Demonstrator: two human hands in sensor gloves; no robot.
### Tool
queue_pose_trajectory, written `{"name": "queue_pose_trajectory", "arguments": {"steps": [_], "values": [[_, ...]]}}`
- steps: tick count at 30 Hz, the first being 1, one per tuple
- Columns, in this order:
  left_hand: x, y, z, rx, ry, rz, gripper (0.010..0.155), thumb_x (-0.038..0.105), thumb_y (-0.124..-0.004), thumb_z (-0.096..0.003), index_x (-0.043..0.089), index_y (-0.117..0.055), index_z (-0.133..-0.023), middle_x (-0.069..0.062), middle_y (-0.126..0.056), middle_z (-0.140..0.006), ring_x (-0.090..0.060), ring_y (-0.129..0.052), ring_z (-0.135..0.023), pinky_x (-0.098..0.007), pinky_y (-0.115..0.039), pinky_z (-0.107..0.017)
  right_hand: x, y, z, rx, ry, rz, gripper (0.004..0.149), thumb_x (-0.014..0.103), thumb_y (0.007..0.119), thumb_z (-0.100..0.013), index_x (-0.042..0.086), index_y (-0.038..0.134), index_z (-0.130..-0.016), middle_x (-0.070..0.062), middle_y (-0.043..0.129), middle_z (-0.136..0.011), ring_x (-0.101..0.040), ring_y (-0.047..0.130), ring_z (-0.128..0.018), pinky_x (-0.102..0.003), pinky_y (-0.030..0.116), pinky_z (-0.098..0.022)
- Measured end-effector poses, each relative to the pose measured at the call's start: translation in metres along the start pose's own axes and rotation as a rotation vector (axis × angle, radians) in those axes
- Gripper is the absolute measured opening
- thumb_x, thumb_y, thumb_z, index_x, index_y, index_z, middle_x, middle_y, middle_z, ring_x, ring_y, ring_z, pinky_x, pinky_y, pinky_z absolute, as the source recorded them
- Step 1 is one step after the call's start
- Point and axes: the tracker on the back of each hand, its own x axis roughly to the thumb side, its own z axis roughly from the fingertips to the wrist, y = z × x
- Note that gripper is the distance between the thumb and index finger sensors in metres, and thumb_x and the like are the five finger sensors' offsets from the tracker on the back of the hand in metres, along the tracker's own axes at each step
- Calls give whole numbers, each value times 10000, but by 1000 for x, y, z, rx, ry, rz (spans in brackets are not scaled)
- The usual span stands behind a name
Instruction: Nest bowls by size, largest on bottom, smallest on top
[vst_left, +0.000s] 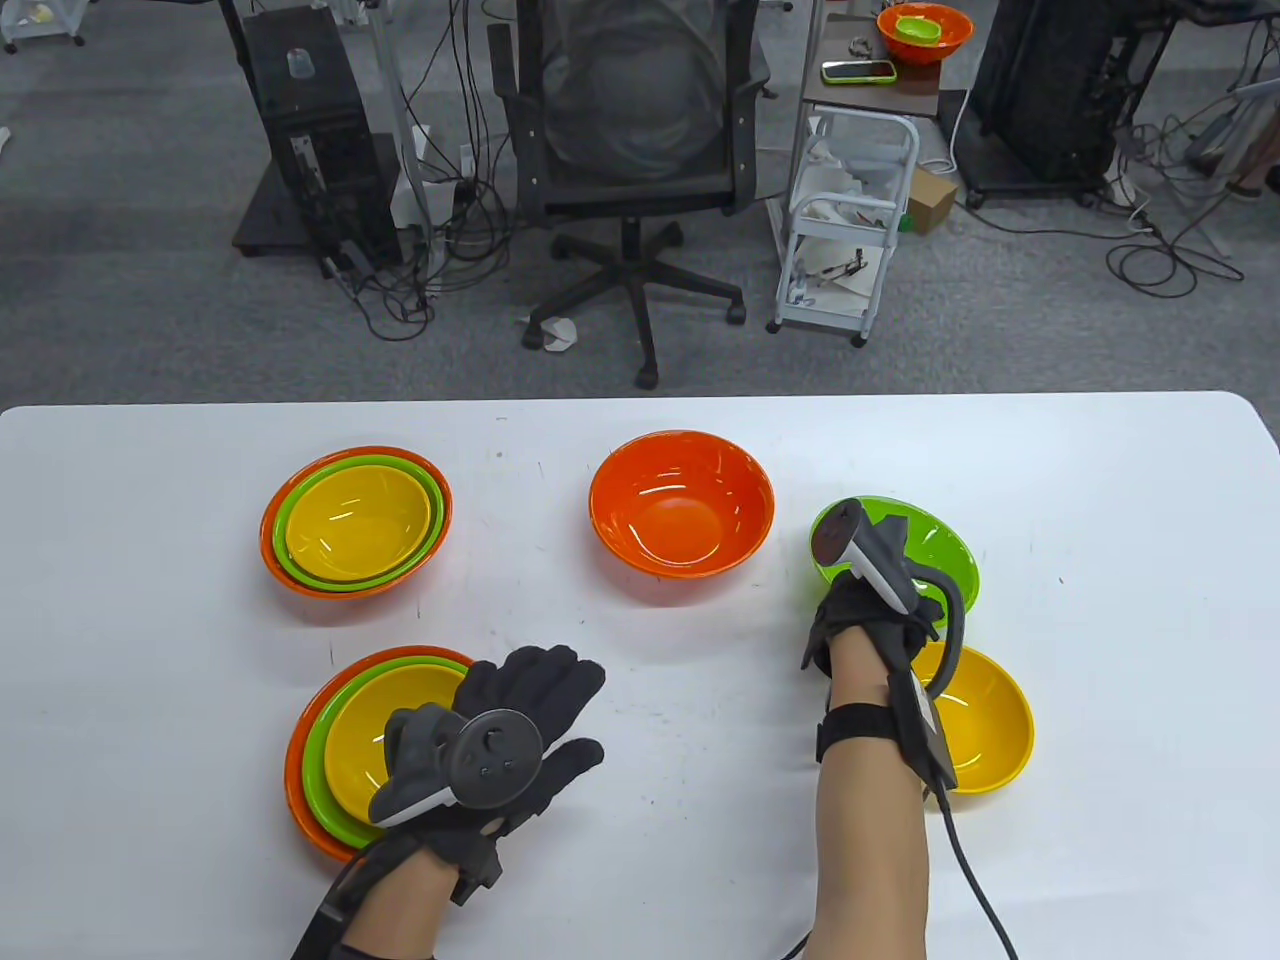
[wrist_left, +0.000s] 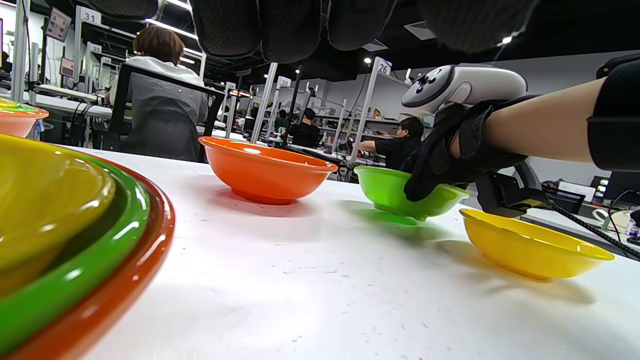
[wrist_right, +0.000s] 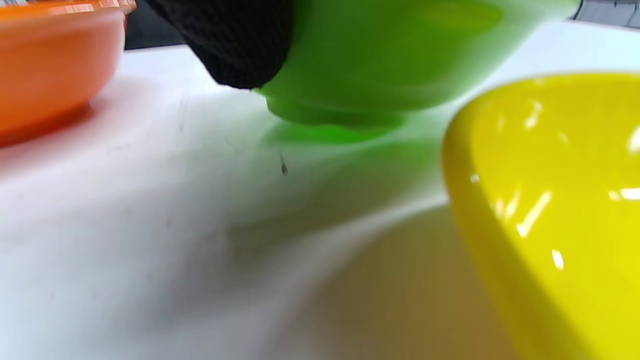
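Green bowl (vst_left: 930, 555) near the counter's (vst_left: 640, 900) right edge, right hand (vst_left: 865, 615) gripping its near rim, fingers curled over it, orange bowl (vst_left: 682, 503) waiting just to its left, while the left hand (vst_left: 520, 735) hovers spread wide, holding nothing.

The white counter (vst_left: 640, 880) is carrying orange, green and yellow bowls: an orange bowl (vst_left: 682, 503) mid-counter, a green bowl (vst_left: 935, 555) and a yellow bowl (vst_left: 985, 725) toward the right edge. Both gloves are showing black.
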Motion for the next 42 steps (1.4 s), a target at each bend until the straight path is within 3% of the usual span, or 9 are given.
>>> {"name": "queue_pose_trajectory", "arguments": {"steps": [5,13,21,31,38,42], "values": [[-4,1,0,2,10,8,700,583,-676,-501,313,-536,-1131,-74,-592,-1193,-393,-600,-1123,-691,-520,-777,7,-16,10,-125,-50,-30,460,233,797,-480,24,802,-889,-240,857,-855,-517,799,-807,-697,550,-646],[-11,-2,-2,-1,43,16,698,576,-676,-503,306,-537,-1131,-82,-590,-1191,-400,-603,-1117,-689,-526,-772,41,-42,30,-331,-282,-90,463,224,820,-467,62,802,-900,-210,853,-874,-497,788,-829,-701,538,-657],[-20,-1,-1,4,69,30,695,575,-676,-503,304,-542,-1129,-85,-594,-1188,-398,-610,-1113,-689,-530,-770,90,-39,49,-409,-490,-48,404,211,873,-436,84,891,-818,-168,949,-785,-457,864,-779,-686,521,-677],[-25,0,0,21,82,54,694,573,-677,-503,298,-548,-1127,-84,-602,-1184,-400,-617,-1109,-687,-535,-768,136,-17,45,-397,-532,2,406,235,874,-433,107,903,-817,-151,961,-794,-448,832,-823,-684,502,-681],[-28,2,2,27,87,70,693,574,-676,-503,298,-549,-1126,-85,-602,-1184,-398,-618,-1109,-687,-536,-767,146,5,34,-360,-529,23,407,240,876,-431,111,907,-816,-144,970,-786,-442,842,-817,-684,529,-670],[-28,2,1,23,91,81,693,571,-677,-505,296,-548,-1128,-86,-602,-1183,-399,-618,-1109,-687,-536,-767,147,7,31,-346,-519,-10,424,250,851,-443,120,889,-844,-152,958,-799,-450,831,-824,-684,528,-668]]}}
